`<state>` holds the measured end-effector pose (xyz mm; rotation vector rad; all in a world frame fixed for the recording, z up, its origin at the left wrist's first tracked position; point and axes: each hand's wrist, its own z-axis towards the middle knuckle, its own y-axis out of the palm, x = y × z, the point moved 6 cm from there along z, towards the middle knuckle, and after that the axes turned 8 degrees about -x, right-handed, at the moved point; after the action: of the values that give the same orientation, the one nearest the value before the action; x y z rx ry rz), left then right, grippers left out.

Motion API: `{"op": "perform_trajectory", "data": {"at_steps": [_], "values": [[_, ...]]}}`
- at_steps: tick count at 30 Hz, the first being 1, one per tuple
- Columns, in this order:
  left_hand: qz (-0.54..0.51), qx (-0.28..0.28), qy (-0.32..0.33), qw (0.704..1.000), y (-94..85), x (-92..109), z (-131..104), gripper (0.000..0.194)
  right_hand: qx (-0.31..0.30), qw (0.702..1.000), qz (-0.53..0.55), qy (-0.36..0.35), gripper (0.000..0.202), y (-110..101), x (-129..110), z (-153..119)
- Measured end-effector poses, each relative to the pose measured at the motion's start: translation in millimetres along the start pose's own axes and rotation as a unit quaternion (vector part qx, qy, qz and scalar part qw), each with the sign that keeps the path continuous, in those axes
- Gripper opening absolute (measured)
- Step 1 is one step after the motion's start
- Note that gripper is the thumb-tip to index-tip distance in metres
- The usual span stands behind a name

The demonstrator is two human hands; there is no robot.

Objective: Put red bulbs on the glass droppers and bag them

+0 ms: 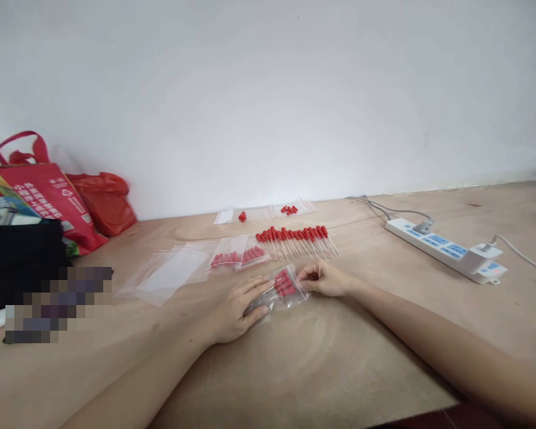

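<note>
We see the wooden tabletop (330, 369) as the largest thing, and all the other things stand or lie on it. At its left side there is a red shopping bag (44, 196), and at its right a white power strip (433, 239), well apart from the work.

Nearer to the middle, flat transparent bags (172, 268) lie spread over one another; we see no sticks in them, so we judge this part as left undone. Just beyond the hands is a long row of red-headed sticks (295, 235), outside of any bag, and this we also count as remaining.

The left hand (241, 304) is closed over one end of a clear bag (290, 302), and the right hand (321, 279) pinches the opposite edge with thumb and fingers. This bag lies between the two hands, with several red-headed sticks inside; if its mouth is sealed, we cannot tell.

Behind the left hand, at least two filled bags (227, 258) lie side by side, with red heads inside, and these look finished to us. At the back, near the wall, smaller red pieces (289, 210) rest with other plastic bags; what they are, we cannot say surely. Altogether, we judge the work as partly done.
</note>
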<state>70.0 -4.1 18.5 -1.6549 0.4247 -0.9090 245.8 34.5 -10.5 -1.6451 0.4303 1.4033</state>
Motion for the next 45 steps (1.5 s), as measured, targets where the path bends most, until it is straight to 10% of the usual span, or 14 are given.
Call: {"op": "perform_trajectory", "data": {"at_steps": [10,23,30,37,45], "values": [[-0.004,0.097,0.054,0.994,-5.1,-1.3,-1.4,0.029,0.259,0.909,-0.266,0.189,0.014,-92.4,6.5,19.5],[-0.027,0.099,0.091,0.991,-5.4,3.9,-3.3,0.027,0.225,0.843,-0.355,0.335,0.026,-70.5,5.5,67.2],[-0.016,0.049,0.084,0.995,0.1,1.6,-5.2,0.031,0.223,0.858,-0.362,0.287,0.015,-71.5,-10.6,57.6],[-0.023,0.032,0.084,0.996,2.3,1.6,-3.5,0.03,0.263,0.956,-0.1,0.085,0.05,-63.7,-12.2,-1.7],[-0.026,0.038,0.074,0.996,3.1,1.7,-3.5,0.03,0.31,0.943,0.115,0.044,0.067,-31.3,8.6,-27.0]]}}
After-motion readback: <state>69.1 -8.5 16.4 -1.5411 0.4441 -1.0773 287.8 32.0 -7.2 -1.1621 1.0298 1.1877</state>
